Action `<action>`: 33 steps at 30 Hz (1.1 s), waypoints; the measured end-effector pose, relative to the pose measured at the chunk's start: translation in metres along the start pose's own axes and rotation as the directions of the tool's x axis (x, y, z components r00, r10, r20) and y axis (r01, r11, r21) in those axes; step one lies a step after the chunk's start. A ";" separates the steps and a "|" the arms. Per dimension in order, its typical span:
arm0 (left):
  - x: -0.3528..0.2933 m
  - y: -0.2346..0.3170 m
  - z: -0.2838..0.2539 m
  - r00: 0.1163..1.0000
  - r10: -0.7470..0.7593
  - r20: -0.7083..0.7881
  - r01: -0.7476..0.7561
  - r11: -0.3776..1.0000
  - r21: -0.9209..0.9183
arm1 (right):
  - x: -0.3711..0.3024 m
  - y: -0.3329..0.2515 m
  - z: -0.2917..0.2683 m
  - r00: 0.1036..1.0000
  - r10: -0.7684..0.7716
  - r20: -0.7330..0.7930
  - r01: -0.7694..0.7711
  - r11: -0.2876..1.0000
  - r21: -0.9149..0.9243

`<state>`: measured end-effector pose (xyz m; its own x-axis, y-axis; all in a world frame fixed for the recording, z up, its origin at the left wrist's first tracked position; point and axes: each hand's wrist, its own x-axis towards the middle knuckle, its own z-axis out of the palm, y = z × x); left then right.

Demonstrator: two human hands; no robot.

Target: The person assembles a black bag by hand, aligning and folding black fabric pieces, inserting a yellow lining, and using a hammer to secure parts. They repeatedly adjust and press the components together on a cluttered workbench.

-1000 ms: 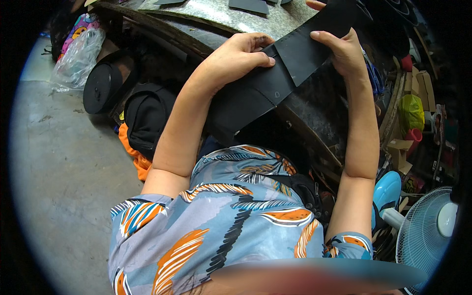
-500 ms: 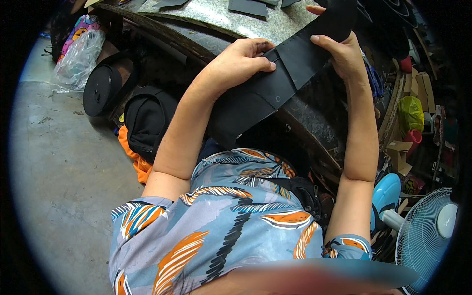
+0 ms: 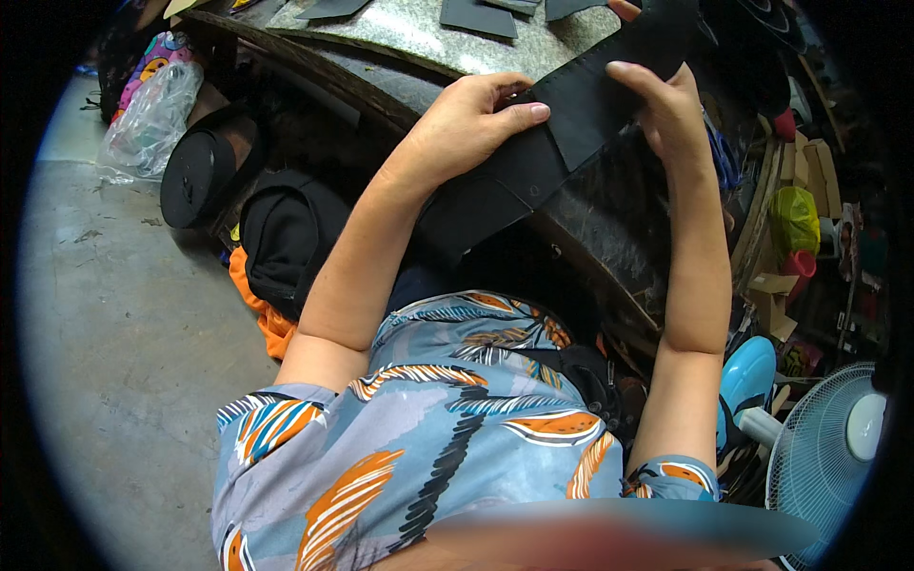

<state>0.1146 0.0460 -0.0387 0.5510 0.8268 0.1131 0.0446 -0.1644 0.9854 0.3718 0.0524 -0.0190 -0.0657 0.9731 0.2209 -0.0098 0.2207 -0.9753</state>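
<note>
Head view: the left hand (image 3: pixel 466 124) clamps thumb and fingers on a black leather-like panel (image 3: pixel 600 105), held aslant beside a speckled slab (image 3: pixel 400 36); the right hand (image 3: pixel 671 114) grips its farther part, thumb on top, fingers mostly hidden beneath. At left sits a clear plastic bag (image 3: pixel 150 128), contents unclear. At right, a yellow plastic bag (image 3: pixel 796 217) lies near a cardboard box (image 3: pixel 773 297), their insides indistinct.

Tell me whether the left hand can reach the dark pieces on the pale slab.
Probably yes: nothing visible blocks the left hand from the dark pieces, though it holds the black panel and might need to let go.
</note>
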 end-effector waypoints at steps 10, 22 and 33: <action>-0.001 0.001 -0.002 0.994 -0.056 -0.094 0.042 0.989 -0.140 | -0.009 -0.011 0.030 0.996 0.085 -0.012 -0.086 0.989 -0.122; 0.005 0.000 -0.011 0.990 -0.133 0.039 0.138 0.980 -0.145 | -0.014 -0.009 0.031 0.989 0.123 0.083 -0.128 0.989 0.067; 0.005 -0.001 -0.011 0.982 -0.187 0.000 0.183 0.964 -0.192 | -0.011 -0.003 0.037 0.993 0.111 -0.026 -0.112 0.993 -0.047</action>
<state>0.1077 0.0564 -0.0376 0.5332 0.8428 -0.0731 -0.0162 0.0966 0.9952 0.3358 0.0383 -0.0187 -0.0405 0.9929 0.1115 0.0445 0.1132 -0.9926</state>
